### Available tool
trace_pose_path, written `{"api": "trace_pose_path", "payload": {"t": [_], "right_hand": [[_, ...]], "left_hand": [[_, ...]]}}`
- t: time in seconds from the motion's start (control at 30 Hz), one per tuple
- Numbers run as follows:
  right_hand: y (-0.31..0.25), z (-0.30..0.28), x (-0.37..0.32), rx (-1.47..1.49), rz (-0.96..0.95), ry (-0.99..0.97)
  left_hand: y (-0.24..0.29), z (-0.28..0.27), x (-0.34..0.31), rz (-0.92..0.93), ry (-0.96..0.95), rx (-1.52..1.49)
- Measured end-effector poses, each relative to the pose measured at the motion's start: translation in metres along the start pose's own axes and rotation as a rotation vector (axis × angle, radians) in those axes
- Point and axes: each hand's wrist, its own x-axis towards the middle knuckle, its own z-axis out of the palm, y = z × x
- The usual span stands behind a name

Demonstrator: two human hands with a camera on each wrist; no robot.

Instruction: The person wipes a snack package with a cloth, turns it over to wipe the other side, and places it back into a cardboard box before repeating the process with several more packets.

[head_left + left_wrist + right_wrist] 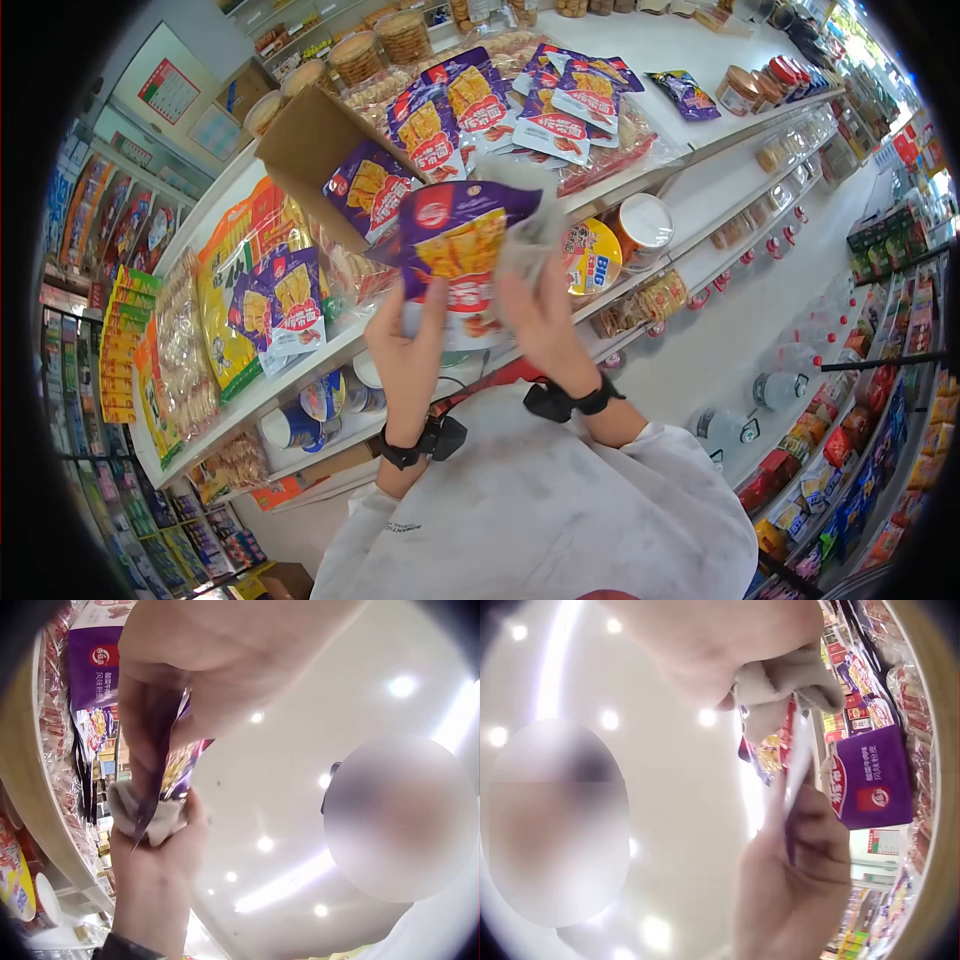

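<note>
My left hand [405, 345] pinches a purple and white snack packet [455, 250] by its lower left side, thumb across the printed front. The packet is upright in front of my chest, its front facing me. My right hand [545, 330] holds a grey cloth [525, 240] against the packet's right side. In the right wrist view the cloth [769, 682] is bunched under the right fingers, and the left hand [799, 862] grips the packet's edge beyond it. Just behind the packet, an open cardboard box [310, 150] lies tilted with a similar packet [370, 190] inside.
More purple packets [560, 110] are heaped on the white counter [680, 145]. Two or so others [285, 300] lie on yellow bags at left. Cup noodles [590, 255] stand on the shelf below the counter edge. Water bottles [780, 388] stand on the floor at right.
</note>
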Motion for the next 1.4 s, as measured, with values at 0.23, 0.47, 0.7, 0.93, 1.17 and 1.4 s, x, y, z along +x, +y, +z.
{"api": "trace_pose_path", "payload": {"t": [0.23,0.47,0.7,0.93,1.17,1.4], "right_hand": [[-0.002,-0.017,0.005,0.002,0.335,-0.41],[0.046,-0.056,-0.015,-0.203,0.211,-0.261],[0.019,-0.063,0.021,-0.145,0.283,0.027],[0.035,-0.043,0.075,-0.254,0.034,-0.051],[0.06,-0.005,0.119,-0.648,0.0,-0.318],[0.078,-0.008,0.1,-0.629,-0.184,-0.063]], "left_hand": [[0.004,-0.002,-0.003,-0.012,0.145,-0.043],[-0.005,-0.017,0.015,0.214,-0.011,0.337],[-0.007,0.022,0.011,0.416,-0.236,0.333],[-0.006,0.051,0.041,0.698,-0.273,0.508],[-0.056,0.08,0.061,0.57,-0.25,0.62],[-0.069,0.073,0.057,0.534,-0.197,0.711]]}}
